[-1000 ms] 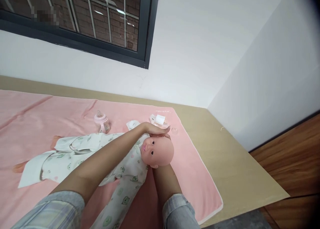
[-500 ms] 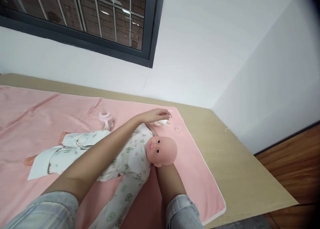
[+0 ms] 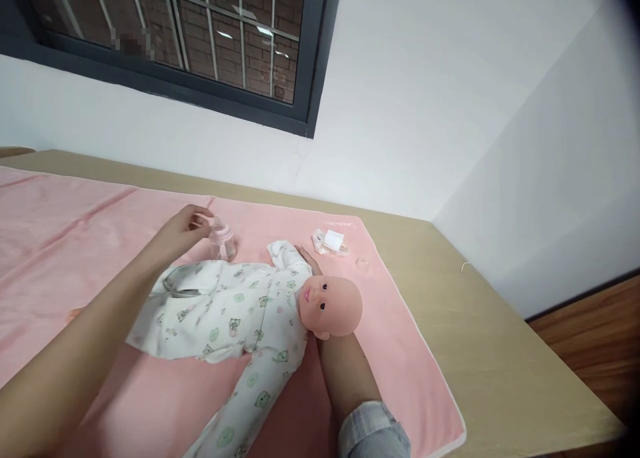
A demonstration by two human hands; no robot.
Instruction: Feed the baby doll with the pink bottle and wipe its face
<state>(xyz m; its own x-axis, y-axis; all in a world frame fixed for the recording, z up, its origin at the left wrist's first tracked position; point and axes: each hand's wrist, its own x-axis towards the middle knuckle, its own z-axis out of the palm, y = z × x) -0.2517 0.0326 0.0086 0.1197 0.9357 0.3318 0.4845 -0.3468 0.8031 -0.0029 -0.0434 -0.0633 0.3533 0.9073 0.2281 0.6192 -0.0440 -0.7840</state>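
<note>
A baby doll (image 3: 330,305) in a white printed sleepsuit (image 3: 235,311) lies on a pink blanket (image 3: 100,218). My right hand lies under the doll's head and neck; only fingertips (image 3: 306,258) show beyond its shoulder, stretched flat. My left hand (image 3: 183,228) reaches over the doll to a small pink baby bottle (image 3: 223,240) standing behind it. Its fingers curl at the bottle's top, touching or just short of it.
A clear wrapper with a white item (image 3: 331,241) and a small clear cap (image 3: 361,265) lie on the blanket beyond the doll's head. The blanket covers a tan table (image 3: 500,351) set in a wall corner. Wood floor (image 3: 590,351) shows at right.
My left hand left the doll's head, swung past the wrapper, then moved left to the bottle. The view shifted, and the doll's head sits slightly further right.
</note>
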